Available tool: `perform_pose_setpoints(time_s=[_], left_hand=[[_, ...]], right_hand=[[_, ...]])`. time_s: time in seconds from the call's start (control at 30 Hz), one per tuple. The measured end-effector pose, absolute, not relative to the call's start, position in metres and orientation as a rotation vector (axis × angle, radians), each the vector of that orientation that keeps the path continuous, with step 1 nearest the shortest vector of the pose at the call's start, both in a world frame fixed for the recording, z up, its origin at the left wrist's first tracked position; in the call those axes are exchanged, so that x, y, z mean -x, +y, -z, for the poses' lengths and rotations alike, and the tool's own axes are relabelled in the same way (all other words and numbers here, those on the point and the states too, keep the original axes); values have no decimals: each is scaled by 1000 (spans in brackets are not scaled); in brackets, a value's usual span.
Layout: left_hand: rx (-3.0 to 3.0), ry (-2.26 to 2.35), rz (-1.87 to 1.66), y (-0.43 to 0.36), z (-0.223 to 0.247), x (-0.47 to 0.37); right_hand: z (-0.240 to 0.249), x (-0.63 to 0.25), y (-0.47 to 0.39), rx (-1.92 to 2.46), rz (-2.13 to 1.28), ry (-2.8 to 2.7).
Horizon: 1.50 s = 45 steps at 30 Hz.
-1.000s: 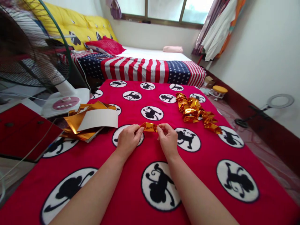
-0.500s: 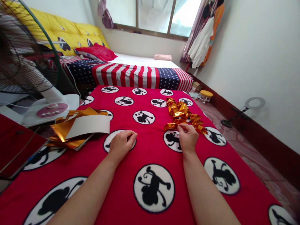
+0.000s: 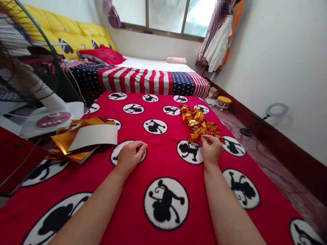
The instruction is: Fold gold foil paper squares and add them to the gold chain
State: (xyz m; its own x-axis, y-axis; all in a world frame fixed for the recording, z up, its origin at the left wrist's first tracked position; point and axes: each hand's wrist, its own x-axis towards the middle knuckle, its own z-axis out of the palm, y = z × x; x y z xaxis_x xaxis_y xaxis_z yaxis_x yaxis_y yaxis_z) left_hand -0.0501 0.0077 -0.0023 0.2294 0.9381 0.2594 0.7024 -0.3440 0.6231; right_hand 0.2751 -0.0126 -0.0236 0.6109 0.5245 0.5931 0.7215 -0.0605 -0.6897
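Observation:
On the right of the red cloth (image 3: 166, 156), my right hand (image 3: 211, 149) pinches a folded gold foil paper ingot (image 3: 193, 137) between thumb and fingers. That piece lies at the near edge of a heap of similar shiny folded ingots (image 3: 195, 120). Its right end is hidden behind my fingers. My left hand (image 3: 130, 156) rests on the cloth with curled fingers, and nothing shows in them. Beyond it to the left lies a loose stack of gold foil sheets (image 3: 60, 141), with a pale sheet (image 3: 94, 136) on top, white side up.
A caged fan (image 3: 48, 95) stands at the left on a white base. Past the cloth's far edge is a bed (image 3: 150, 80) with a striped cover and a red pillow (image 3: 104, 55). To the right on the floor are a yellow stool (image 3: 224, 100) and a ring light (image 3: 277, 109).
My right hand has shifted right with the foil ingot, pushing it closer against the heap, whose near pieces are bunched tighter. My left hand has stayed in place on the cloth.

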Motion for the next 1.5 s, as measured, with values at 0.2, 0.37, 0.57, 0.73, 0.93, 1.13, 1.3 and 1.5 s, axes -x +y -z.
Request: perform_pose_setpoints(time_s=[0.2,0.37,0.57,0.73,0.93,1.13,1.3,1.5], left_hand=[[-2125,1510,-871,7,2,50],[-2104,1486,-879,8,3,50],[-2113,1497,-871,8,2,50],[-2108,1507,-864,8,2,51],[-2096,1512,-858,8,3,51],[-2086,1485,-870,9,2,51],[-2072,1470,-887,9,2,51],[-2052,1471,-878,9,2,50]], right_hand=[[24,-274,-13,1802,229,-985],[25,-276,-12,1769,205,-862],[19,-270,-8,1723,315,-1108],[15,-272,1,1806,310,-1216],[-2,-294,17,2031,323,-1461],[-16,-304,28,2224,385,-1630],[-25,-313,26,2274,418,-1667],[-23,-321,29,2000,95,-1822]])
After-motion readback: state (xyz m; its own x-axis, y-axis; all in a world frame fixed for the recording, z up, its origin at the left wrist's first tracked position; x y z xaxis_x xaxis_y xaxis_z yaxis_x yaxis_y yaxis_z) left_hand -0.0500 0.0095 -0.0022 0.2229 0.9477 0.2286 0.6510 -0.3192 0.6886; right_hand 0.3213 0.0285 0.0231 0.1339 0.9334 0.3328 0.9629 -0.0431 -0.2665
